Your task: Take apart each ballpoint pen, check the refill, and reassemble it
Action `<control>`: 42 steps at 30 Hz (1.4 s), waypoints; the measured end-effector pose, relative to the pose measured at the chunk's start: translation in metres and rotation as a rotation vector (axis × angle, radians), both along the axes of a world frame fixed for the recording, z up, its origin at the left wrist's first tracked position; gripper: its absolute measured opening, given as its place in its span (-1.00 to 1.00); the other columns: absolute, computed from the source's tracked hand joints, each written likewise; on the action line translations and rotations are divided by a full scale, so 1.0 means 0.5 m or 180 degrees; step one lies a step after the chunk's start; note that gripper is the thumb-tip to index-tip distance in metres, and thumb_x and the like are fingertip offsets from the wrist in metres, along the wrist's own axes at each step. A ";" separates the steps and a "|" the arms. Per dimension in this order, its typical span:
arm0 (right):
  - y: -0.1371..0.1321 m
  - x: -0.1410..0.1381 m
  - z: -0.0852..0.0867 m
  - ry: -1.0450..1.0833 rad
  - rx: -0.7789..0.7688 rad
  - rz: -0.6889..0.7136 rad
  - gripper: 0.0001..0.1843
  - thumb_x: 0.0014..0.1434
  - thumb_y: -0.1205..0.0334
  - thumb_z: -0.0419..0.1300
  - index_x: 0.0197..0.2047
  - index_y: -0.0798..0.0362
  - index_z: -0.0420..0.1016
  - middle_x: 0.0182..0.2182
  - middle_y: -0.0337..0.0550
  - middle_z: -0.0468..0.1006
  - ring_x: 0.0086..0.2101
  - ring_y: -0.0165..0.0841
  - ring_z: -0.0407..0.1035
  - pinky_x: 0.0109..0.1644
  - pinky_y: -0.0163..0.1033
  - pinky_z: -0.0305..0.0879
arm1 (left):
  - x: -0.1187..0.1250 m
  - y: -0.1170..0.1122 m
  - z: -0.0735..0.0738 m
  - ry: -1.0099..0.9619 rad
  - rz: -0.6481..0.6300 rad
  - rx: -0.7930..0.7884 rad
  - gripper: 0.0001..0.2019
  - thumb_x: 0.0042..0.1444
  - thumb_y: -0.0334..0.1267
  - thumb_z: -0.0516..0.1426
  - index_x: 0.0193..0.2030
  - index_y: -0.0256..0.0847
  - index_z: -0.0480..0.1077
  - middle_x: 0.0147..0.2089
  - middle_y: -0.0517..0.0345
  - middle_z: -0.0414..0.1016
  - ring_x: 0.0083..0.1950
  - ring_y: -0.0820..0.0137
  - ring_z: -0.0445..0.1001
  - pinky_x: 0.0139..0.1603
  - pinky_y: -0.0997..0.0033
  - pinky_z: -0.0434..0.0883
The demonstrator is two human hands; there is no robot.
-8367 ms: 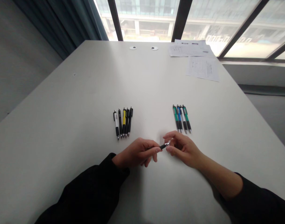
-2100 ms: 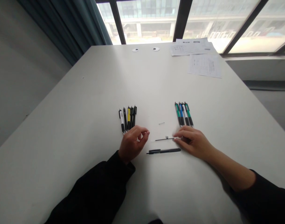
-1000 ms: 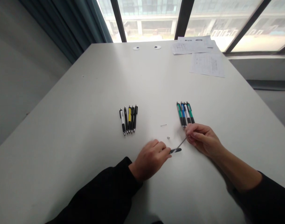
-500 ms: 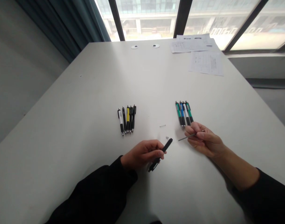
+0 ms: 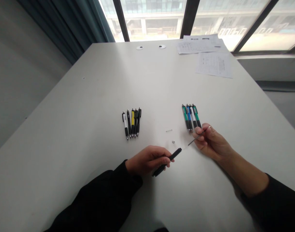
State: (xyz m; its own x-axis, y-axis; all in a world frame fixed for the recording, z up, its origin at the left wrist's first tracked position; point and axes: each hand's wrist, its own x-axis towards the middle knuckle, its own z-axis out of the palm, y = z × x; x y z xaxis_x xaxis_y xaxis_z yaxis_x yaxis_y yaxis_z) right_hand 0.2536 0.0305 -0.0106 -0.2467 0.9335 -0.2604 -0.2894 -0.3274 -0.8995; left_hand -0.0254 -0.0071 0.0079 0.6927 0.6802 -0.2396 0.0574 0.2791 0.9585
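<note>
My left hand is closed around a black pen barrel, whose front end points up and to the right. Between the thumb and fingers of my right hand is a thin dark pen refill. Its lower tip lies just off the barrel's front end, with a small gap between them. On the table beyond the barrel are a small spring and a small metal pen tip. Near my right fingertips lies a row of green, blue and white pens.
To the left, a second row of pens in white, yellow and black lies on the white table. Printed papers lie at the far right, by the window. Two eye-shaped white pieces are at the far edge.
My right hand has turned the refill so it slopes more steeply, its lower tip now in line with the barrel. The barrel in my left hand has tilted flatter and shifted slightly right.
</note>
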 end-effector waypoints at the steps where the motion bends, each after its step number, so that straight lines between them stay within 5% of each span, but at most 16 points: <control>1: 0.000 0.000 0.001 0.0074 -0.0039 -0.0015 -0.54 -0.01 -0.21 0.43 -0.32 -0.09 0.36 -0.34 -0.22 0.46 -0.51 -0.44 0.29 -0.58 -0.35 0.18 | 0.000 0.000 0.000 0.0012 -0.0008 0.0019 -0.62 0.24 0.01 0.20 -0.17 -0.36 0.54 -0.37 0.02 0.53 -0.39 0.43 0.46 -0.41 0.49 0.43; 7: -0.003 -0.007 0.001 0.0205 -0.0065 0.0145 -0.59 -0.06 -0.11 0.51 -0.34 -0.06 0.47 -0.36 -0.24 0.55 -0.52 -0.47 0.38 -0.53 -0.36 0.35 | 0.000 0.002 0.010 0.0107 -0.0050 0.0288 -0.64 0.26 -0.02 0.19 -0.20 -0.36 0.56 -0.38 0.02 0.53 -0.41 0.45 0.46 -0.39 0.49 0.43; 12: -0.011 -0.021 -0.003 0.0024 0.0370 0.0825 -0.73 -0.02 0.08 0.52 -0.34 0.05 0.64 -0.29 -0.07 0.66 -0.48 -0.41 0.49 -0.45 -0.29 0.47 | 0.001 0.000 0.008 0.0193 0.0036 0.0288 -0.64 0.25 -0.02 0.19 -0.22 -0.35 0.56 -0.38 0.03 0.53 -0.41 0.45 0.45 -0.42 0.52 0.41; 18: -0.021 -0.031 0.015 -0.0416 0.0478 0.1247 -0.49 0.04 0.22 0.49 0.08 0.01 0.60 -0.18 -0.06 0.67 -0.37 -0.41 0.52 -0.28 -0.29 0.52 | 0.003 0.002 0.004 0.0226 0.0027 0.0384 -0.67 0.26 -0.06 0.19 -0.18 -0.35 0.57 -0.41 0.05 0.53 -0.41 0.44 0.45 -0.37 0.49 0.42; 26: -0.024 -0.032 0.019 -0.0723 0.0771 0.1234 -0.81 0.15 0.17 0.41 -0.33 0.10 0.56 -0.51 -0.20 0.52 -0.52 -0.45 0.37 -0.45 -0.34 0.33 | 0.004 0.000 0.004 0.0372 0.0034 0.0567 -0.72 0.26 -0.14 0.19 -0.19 -0.35 0.58 -0.40 0.07 0.53 -0.42 0.45 0.45 -0.37 0.50 0.40; 34: -0.029 -0.030 0.017 -0.0694 0.0762 0.1219 -0.78 0.16 0.17 0.40 -0.18 0.09 0.55 -0.53 -0.25 0.48 -0.52 -0.46 0.34 -0.46 -0.36 0.29 | 0.007 0.000 0.004 0.0392 0.0058 0.0560 -0.73 0.26 -0.14 0.19 -0.22 -0.36 0.56 -0.43 0.11 0.50 -0.44 0.49 0.40 -0.39 0.52 0.36; 42: -0.027 -0.034 0.018 -0.0870 0.0904 0.1284 -0.82 0.19 0.18 0.38 -0.32 0.11 0.56 -0.52 -0.21 0.49 -0.54 -0.49 0.31 -0.47 -0.38 0.24 | 0.006 0.003 0.007 0.0444 -0.0064 0.0692 -0.73 0.25 -0.15 0.20 -0.23 -0.37 0.57 -0.39 0.09 0.51 -0.38 0.47 0.42 -0.31 0.52 0.35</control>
State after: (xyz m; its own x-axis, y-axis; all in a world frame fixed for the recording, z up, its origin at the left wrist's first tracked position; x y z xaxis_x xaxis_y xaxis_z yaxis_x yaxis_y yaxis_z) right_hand 0.2366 0.0172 -0.0019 -0.5574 0.8219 -0.1174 0.0645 -0.0981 -0.9931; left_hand -0.0225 -0.0056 0.0113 0.6771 0.7127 -0.1833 0.1966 0.0648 0.9783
